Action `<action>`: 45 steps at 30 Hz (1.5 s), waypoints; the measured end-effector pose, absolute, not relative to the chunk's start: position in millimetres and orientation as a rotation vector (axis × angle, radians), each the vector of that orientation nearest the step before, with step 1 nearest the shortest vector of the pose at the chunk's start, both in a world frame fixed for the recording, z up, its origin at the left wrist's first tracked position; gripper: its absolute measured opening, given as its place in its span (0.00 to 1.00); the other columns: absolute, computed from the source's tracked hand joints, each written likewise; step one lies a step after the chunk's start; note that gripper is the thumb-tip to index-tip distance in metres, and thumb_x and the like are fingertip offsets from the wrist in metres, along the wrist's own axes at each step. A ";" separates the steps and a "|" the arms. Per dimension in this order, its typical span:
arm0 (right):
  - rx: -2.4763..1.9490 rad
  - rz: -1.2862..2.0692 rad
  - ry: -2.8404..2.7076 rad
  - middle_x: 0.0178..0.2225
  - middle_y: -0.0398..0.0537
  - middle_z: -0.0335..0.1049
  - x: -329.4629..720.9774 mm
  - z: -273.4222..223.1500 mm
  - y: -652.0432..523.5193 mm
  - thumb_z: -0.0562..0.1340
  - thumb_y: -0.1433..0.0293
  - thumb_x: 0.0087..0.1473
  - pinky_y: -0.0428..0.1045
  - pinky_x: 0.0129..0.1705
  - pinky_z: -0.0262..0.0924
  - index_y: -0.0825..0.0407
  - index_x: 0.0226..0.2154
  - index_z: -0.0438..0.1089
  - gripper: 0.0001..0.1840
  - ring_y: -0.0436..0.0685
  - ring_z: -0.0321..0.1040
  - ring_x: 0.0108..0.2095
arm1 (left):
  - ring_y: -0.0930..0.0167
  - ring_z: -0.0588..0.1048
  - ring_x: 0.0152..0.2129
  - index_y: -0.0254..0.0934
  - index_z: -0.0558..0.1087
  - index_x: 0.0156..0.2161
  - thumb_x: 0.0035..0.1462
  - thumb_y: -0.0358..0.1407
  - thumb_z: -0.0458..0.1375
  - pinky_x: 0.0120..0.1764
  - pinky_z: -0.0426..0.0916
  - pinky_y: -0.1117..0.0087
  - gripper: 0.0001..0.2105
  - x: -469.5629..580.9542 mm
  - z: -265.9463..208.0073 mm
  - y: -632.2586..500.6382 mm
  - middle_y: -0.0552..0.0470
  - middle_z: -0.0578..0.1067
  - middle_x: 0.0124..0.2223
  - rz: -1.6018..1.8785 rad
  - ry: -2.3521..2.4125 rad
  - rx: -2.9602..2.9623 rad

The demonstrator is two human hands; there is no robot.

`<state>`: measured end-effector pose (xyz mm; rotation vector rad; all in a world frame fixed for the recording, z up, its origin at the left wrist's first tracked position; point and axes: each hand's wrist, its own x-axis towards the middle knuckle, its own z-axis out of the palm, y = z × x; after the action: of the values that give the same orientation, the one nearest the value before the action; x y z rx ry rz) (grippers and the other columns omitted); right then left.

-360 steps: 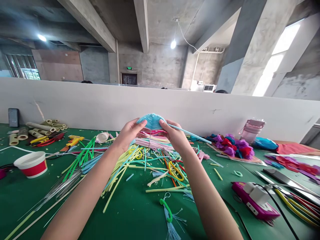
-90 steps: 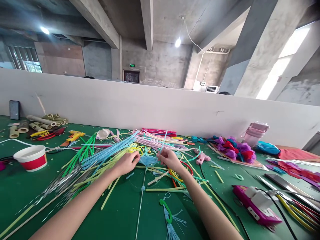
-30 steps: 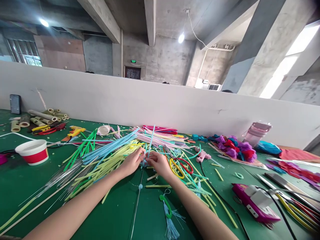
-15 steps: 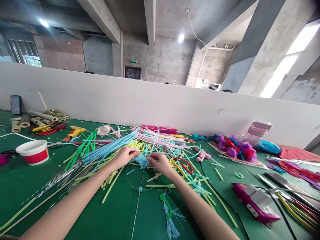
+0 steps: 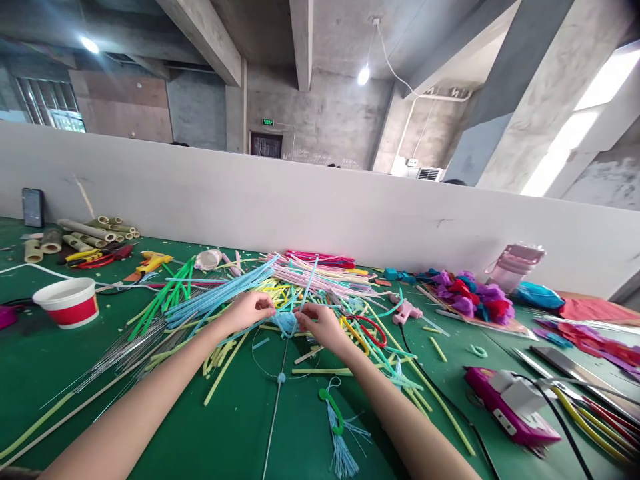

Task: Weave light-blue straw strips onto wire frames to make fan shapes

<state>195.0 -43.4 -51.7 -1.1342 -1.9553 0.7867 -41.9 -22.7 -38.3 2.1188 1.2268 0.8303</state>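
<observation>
My left hand (image 5: 250,312) is closed in a pinch, its fingertips at a thin blue strand by the blue fuzzy piece. With thumb and fingers pressed together, my right hand (image 5: 321,325) grips a blue pipe cleaner (image 5: 309,283), whose free end sticks up and away from me. Between both hands sits the blue fuzzy piece (image 5: 285,324), partly hidden by fingers. A thin stem (image 5: 273,420) runs from it toward me, past a small blue ball (image 5: 281,378) and a fine wire ring. Loose yellow pipe cleaners (image 5: 225,373) lie around the hands.
Blue pipe cleaners (image 5: 220,293) and pink ones (image 5: 330,275) are heaped behind. Red-handled scissors (image 5: 375,331), a pink glue gun (image 5: 406,311) and a power strip (image 5: 510,407) lie right. A paper cup (image 5: 67,303) stands left; a blue tassel (image 5: 343,453) lies in front.
My left hand has shifted slightly left, away from the right one. My right hand keeps its grip on the blue pipe cleaner almost in place.
</observation>
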 end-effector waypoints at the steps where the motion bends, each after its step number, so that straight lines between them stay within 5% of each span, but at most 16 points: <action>1: -1.141 0.782 -1.958 0.26 0.44 0.74 195.4 -51.1 -43.3 0.59 0.61 0.58 0.47 0.32 0.64 0.51 0.33 0.73 0.12 0.54 0.72 0.27 | 0.65 0.75 0.28 0.37 0.77 0.32 0.53 0.46 0.60 0.31 0.65 0.68 0.13 -43.9 -38.3 -22.2 0.50 0.79 0.29 0.791 1.283 2.169; 12: -1.125 0.762 -1.937 0.25 0.44 0.73 196.0 -54.1 -41.9 0.59 0.60 0.59 0.46 0.30 0.65 0.51 0.30 0.69 0.12 0.55 0.74 0.27 | 0.62 0.78 0.36 0.36 0.76 0.38 0.52 0.44 0.61 0.40 0.69 0.65 0.13 -45.0 -38.8 -19.5 0.47 0.81 0.37 0.853 1.185 2.091; 19: -1.109 0.823 -1.915 0.27 0.44 0.74 193.5 -60.1 -40.6 0.59 0.62 0.59 0.47 0.33 0.67 0.50 0.33 0.71 0.10 0.56 0.75 0.29 | 0.65 0.76 0.30 0.36 0.76 0.34 0.54 0.44 0.60 0.36 0.68 0.67 0.12 -31.1 -37.8 -26.2 0.50 0.79 0.31 0.860 1.125 2.094; 28: -1.044 0.702 -2.050 0.27 0.44 0.71 186.9 -61.2 -44.9 0.56 0.74 0.56 0.46 0.32 0.64 0.50 0.28 0.70 0.09 0.54 0.71 0.29 | 0.67 0.75 0.32 0.38 0.78 0.34 0.56 0.43 0.60 0.36 0.66 0.69 0.10 -12.4 -53.0 -31.6 0.52 0.80 0.33 0.976 1.024 2.120; 45: -1.072 0.975 -1.672 0.26 0.45 0.77 179.7 -72.3 -39.7 0.62 0.69 0.48 0.52 0.33 0.71 0.50 0.32 0.69 0.06 0.59 0.77 0.28 | 0.69 0.74 0.34 0.37 0.70 0.37 0.49 0.36 0.62 0.36 0.68 0.69 0.10 -0.1 -53.5 -37.9 0.52 0.74 0.36 1.118 0.997 1.884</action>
<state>179.7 -39.7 -72.3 -1.0720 -1.6722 0.9754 -0.1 -37.9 -53.5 1.8843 0.9973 1.1183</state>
